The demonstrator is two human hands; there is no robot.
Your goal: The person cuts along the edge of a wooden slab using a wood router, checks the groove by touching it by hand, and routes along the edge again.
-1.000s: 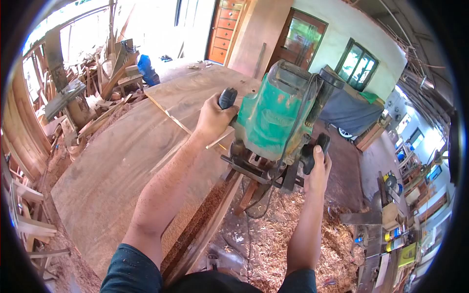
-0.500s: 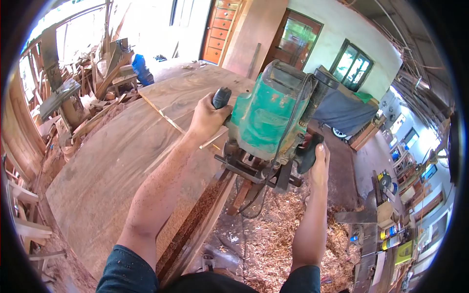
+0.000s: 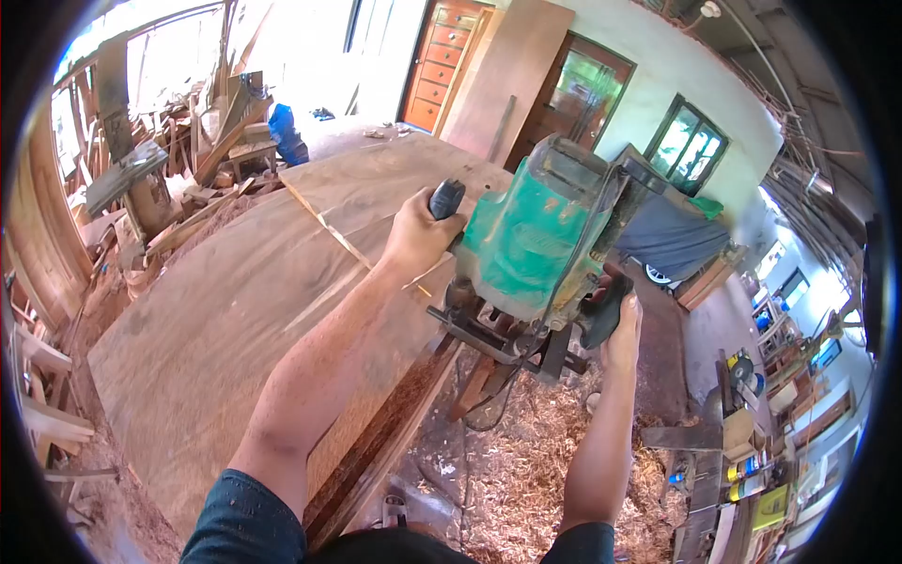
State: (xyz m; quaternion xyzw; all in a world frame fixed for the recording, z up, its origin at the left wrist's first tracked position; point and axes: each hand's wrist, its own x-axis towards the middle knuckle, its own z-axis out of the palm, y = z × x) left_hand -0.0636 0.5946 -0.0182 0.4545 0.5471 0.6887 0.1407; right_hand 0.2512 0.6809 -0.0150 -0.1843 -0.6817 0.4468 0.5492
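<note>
A green power router (image 3: 534, 235) with a black base is held between my hands over a long wooden beam (image 3: 395, 428). My left hand (image 3: 420, 233) is closed around its black left handle (image 3: 447, 197). On the other side, my right hand (image 3: 624, 329) wraps round the black right handle (image 3: 601, 308). The beam carries reddish sawdust and runs along the edge of a large wooden panel (image 3: 216, 320). A dark cord hangs down the router's side. The cutter itself is hidden by the base.
Thin wood strips (image 3: 329, 228) lie across the panel. Wood shavings (image 3: 536, 470) cover the floor below right. Scrap wood (image 3: 202, 141) is piled at the back left. A covered vehicle (image 3: 672, 226) stands behind the router, and cans (image 3: 749, 477) sit at the right.
Over the last half second the router and both hands have shifted right and slightly down in view, as the background also shifted. Both hands keep their hold.
</note>
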